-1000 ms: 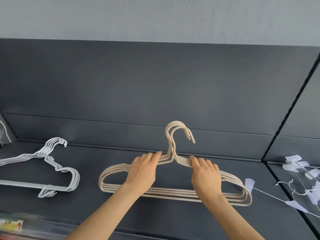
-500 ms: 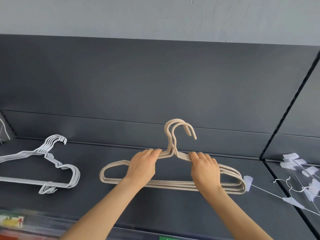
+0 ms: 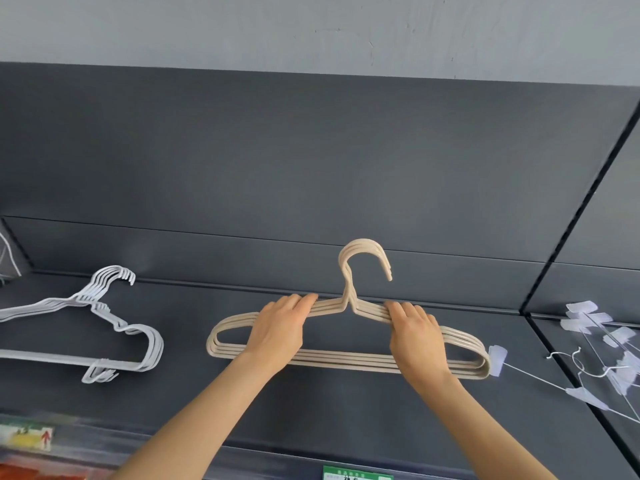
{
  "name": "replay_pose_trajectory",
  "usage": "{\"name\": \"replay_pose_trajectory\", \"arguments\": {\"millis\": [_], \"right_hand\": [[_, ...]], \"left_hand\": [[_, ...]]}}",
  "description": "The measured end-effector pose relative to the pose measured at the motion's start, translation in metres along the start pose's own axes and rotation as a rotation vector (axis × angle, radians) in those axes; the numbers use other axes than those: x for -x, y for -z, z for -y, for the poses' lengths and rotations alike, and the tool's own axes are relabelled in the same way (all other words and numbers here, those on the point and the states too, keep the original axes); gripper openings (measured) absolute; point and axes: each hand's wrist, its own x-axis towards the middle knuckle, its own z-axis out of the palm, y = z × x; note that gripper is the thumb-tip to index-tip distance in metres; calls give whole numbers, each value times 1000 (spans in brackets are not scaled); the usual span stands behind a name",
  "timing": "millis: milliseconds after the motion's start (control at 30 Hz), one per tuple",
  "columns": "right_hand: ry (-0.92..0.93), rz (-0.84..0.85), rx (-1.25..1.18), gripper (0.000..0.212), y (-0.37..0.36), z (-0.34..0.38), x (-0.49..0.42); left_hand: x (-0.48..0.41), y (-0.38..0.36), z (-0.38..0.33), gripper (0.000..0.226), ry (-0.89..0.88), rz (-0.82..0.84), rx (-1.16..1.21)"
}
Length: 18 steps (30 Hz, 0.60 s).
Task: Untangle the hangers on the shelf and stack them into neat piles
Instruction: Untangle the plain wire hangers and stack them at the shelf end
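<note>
A: Where is the beige pile [image 3: 346,361]?
B: Mid-shelf [image 3: 311,417], its long axis running left to right, bars nested close. The hooks [image 3: 363,249] point away from the person toward the back panel [image 3: 311,168], with their tips turned right. Whether they touch the panel I cannot tell.
A: And the hands?
B: One is on each shoulder, either side of the neck. The left hand [image 3: 277,329] lies over the left slope and the right hand [image 3: 415,332] over the right, fingertips aimed inward. Neither is nearer, so the hold is even.
A: Gripping?
B: I'd say not. The fingers lie fairly straight along the rails, pressing rather than wrapping round. The thumbs are hidden under the palms.
A: Arms?
B: Both forearms reach up and forward from the lower edge and converge on the pile, wrists roughly level.
A: What does the next move turn on?
B: My guess is squaring up. The bars fan a little at both ends, so a nudge across the short axis, toward the panel or back, should close them.
A: Neighbours?
B: The white pile [image 3: 152,344] is well apart on the left. On the right, a clip [image 3: 497,355] of the clip hangers [image 3: 585,320] sits at the beige pile's end, touching or just beside it, I cannot tell which. A slide rightward could snag it.
</note>
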Motion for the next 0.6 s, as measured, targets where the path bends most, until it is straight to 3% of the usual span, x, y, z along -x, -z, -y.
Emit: {"name": "replay_pose_trajectory", "arguments": {"millis": [167, 333, 500, 600], "right_hand": [[48, 115, -25, 34, 8, -4, -6], [16, 322, -67, 19, 13, -12, -25], [-59, 414, -87, 14, -10, -15, -29], [-107, 389, -92, 25, -26, -13, -29]], "left_hand": [[2, 7, 11, 47, 98, 61, 14], [-13, 12, 15, 19, 108, 184, 58], [-25, -2, 15, 19, 104, 290, 30], [-30, -20, 17, 19, 132, 311, -1]]}}
